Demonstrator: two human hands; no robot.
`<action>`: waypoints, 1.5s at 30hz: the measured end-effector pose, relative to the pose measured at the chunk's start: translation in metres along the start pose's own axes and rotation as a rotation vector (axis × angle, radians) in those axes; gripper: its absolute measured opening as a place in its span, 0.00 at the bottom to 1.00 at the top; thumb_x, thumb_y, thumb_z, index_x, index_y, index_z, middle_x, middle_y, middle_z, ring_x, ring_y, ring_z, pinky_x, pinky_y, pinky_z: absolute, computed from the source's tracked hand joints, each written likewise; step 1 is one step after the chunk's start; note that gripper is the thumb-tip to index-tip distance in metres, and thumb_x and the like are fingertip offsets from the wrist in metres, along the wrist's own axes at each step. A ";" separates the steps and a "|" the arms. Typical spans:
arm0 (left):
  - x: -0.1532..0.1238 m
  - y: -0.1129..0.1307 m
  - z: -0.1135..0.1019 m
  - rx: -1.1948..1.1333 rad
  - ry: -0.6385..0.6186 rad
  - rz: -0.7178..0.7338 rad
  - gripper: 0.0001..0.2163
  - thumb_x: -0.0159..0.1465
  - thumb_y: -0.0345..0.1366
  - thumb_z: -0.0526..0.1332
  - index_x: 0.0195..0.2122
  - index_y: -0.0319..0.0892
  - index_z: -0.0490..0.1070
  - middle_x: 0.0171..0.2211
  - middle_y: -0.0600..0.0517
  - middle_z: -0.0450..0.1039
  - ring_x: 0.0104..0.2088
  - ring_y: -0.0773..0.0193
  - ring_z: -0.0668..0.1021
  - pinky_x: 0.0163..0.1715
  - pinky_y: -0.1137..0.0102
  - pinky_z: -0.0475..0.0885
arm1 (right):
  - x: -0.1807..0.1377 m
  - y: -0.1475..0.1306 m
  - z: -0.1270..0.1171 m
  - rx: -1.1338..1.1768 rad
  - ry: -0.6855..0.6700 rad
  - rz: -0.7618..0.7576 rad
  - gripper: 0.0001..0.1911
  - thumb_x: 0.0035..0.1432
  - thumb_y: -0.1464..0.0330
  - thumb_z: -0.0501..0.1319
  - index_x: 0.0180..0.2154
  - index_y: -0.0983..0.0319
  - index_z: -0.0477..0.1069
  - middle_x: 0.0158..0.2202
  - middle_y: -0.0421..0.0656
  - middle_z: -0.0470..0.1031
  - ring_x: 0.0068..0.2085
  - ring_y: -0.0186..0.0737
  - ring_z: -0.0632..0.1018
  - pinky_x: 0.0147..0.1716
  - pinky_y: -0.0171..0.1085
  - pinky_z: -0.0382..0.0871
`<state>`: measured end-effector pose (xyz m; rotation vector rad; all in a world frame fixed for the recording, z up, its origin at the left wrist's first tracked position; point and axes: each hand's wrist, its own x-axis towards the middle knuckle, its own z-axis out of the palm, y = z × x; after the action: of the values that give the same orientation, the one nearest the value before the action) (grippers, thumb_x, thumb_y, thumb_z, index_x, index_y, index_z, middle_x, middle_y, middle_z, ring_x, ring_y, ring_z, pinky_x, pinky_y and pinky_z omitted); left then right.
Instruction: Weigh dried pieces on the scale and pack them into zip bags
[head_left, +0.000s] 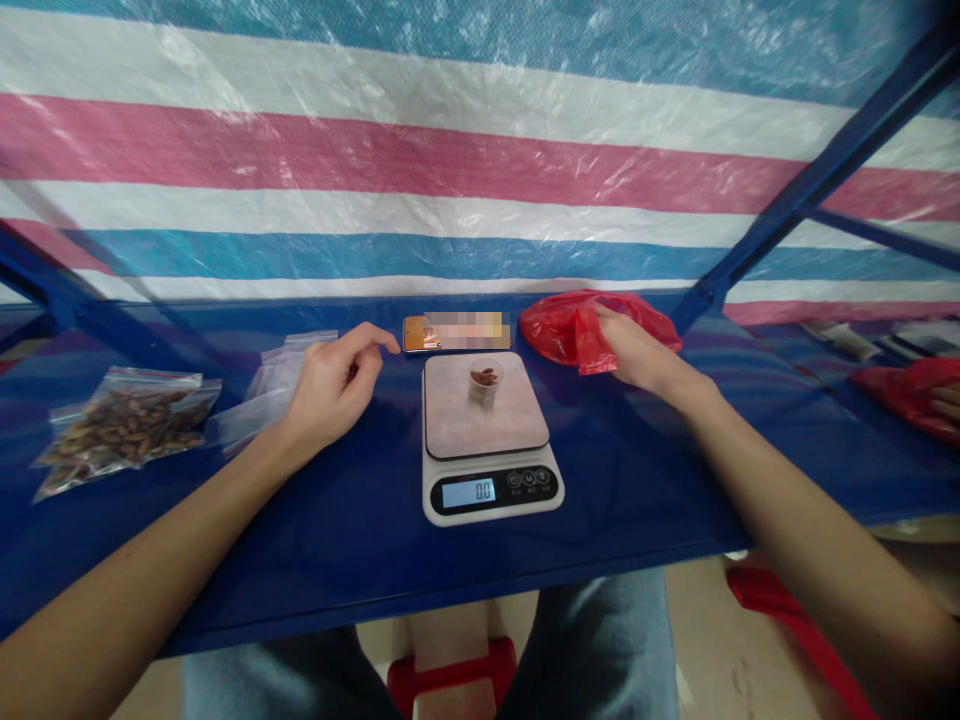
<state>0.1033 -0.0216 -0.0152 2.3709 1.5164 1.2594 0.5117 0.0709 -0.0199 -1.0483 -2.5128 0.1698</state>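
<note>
My left hand rests on the table with its fingers loosely bent and nothing in them; the index fingertip is beside the left end of a phone. My right hand reaches into a red plastic bag, which hides its fingers. Between my hands stands a white kitchen scale, its display reading 0.0. On its plate sits a small clear cup with a few brown dried pieces in it.
Left of my left hand lie empty clear zip bags. Farther left are zip bags filled with brown pieces. Blue frame bars rise at the sides before a striped sheet. At far right, another person's hand touches a red bag.
</note>
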 end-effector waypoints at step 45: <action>-0.002 -0.003 0.002 0.004 -0.003 0.024 0.12 0.69 0.30 0.54 0.39 0.42 0.78 0.17 0.61 0.60 0.17 0.71 0.63 0.20 0.74 0.57 | 0.009 -0.019 -0.008 0.291 0.073 -0.001 0.07 0.59 0.61 0.65 0.35 0.56 0.81 0.39 0.48 0.85 0.42 0.54 0.83 0.52 0.49 0.77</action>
<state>0.1019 -0.0210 -0.0188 2.3996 1.4949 1.2581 0.4974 0.0632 -0.0046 -0.9166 -2.3345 0.4722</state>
